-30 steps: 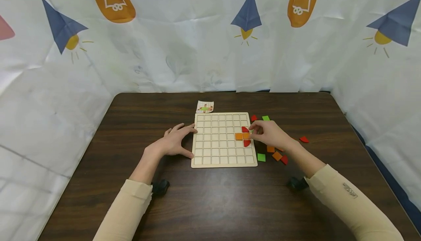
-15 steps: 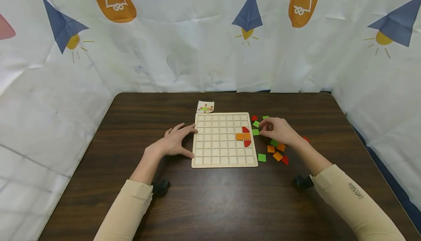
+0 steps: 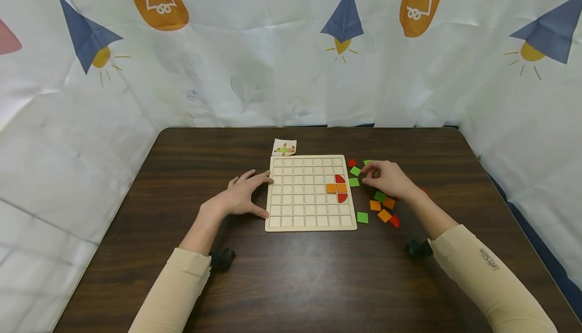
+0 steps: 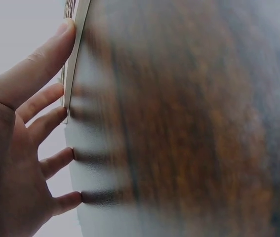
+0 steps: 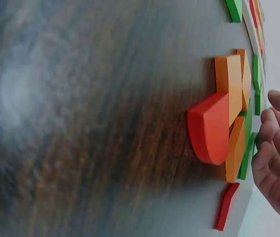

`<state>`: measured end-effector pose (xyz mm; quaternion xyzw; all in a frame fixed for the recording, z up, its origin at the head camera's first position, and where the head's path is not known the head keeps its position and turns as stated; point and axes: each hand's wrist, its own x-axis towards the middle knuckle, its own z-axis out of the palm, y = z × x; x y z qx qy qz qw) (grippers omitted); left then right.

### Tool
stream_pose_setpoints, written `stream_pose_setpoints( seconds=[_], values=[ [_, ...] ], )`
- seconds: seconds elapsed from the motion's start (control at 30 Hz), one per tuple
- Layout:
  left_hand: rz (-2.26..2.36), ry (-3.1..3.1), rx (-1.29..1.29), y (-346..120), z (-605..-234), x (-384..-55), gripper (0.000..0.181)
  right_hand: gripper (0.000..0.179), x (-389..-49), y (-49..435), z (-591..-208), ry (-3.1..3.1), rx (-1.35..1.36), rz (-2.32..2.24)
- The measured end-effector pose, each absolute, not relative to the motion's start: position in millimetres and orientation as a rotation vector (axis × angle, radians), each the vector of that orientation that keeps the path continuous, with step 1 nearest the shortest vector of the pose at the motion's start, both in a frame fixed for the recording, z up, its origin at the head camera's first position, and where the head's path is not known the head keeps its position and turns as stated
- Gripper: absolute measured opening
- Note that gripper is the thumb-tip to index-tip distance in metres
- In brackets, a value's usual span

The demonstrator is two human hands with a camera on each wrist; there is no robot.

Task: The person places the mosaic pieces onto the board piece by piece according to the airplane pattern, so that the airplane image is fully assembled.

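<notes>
My left hand [image 3: 237, 196] lies spread at the left edge of a pale wooden grid board [image 3: 297, 195], thumb and fingertips against its rim. In the left wrist view the fingers [image 4: 46, 123] reach along that edge. Two orange squares [image 3: 331, 188] sit side by side at the board's right, between two red rounded pieces [image 3: 342, 198]. My right hand [image 3: 390, 177] hovers low over the loose pieces right of the board, near a green square [image 3: 355, 171]. A gap shows between its thumb and loosely bent fingers, with nothing held there.
A small pattern card [image 3: 284, 147] lies behind the board. Loose green squares [image 3: 362, 217], orange squares [image 3: 384, 216] and red pieces [image 3: 394, 221] are scattered on the brown table [image 3: 295, 282] to the right. A patterned curtain [image 3: 291, 80] hangs behind.
My right hand has moved from the board's right edge rightward to the loose pieces, uncovering the right orange square and green squares beside the board. The left hand has stayed put.
</notes>
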<state>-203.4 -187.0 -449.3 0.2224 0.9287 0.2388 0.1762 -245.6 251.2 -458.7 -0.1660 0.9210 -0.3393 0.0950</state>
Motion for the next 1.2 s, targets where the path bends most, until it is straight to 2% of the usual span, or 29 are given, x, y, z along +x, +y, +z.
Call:
stream_pose_setpoints(
  seconds=[0.5,0.87,1.2],
  values=[
    [0.672,2.618,0.624,-187,-447,-204,0.090,0.024,-250,269,-461,2.748,-0.466,-1.007],
    [0.671,2.614,0.625,-187,-448,-204,0.090,0.022,-239,286,-454,2.646,-0.482,-0.960],
    [0.669,2.617,0.620,-186,-449,-204,0.090,0.027,-229,306,-445,2.508,-0.516,-0.946]
  ],
)
